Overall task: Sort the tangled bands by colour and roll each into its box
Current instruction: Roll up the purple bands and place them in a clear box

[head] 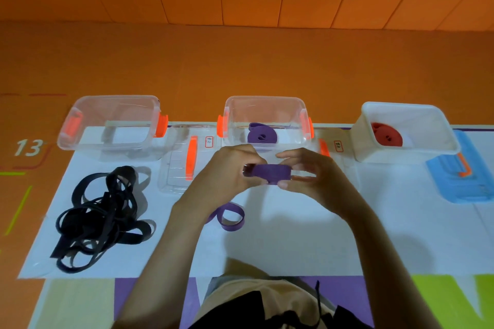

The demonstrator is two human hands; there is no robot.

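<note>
Both hands raised over the white sheet (294,243) on the floor, in front of the middle clear box (264,100); left grip (227,168) and right grip (307,171) both clasp the same purple band (270,172), partly wound into a flat coil held between them; fingers of each hand curled round the coil's ends, thumbs underneath. The band's loose tail (231,218) hangs down and lies in a loop on the sheet, below the left wrist.

Middle clear box: one rolled purple coil (260,136) inside, lying flat on the bottom. Right white box (401,152): one rolled red coil (386,134) against its left wall. Left clear box (80,147): orange latches on both ends; contents cannot be told through the glare.

Black bands (101,216) lie tangled in a heap on the sheet's left part, near the left box, well apart from the hands.

Clear lid (176,168) with orange handle lies between left and middle boxes; blue lid (459,184) just beside the white box.
</note>
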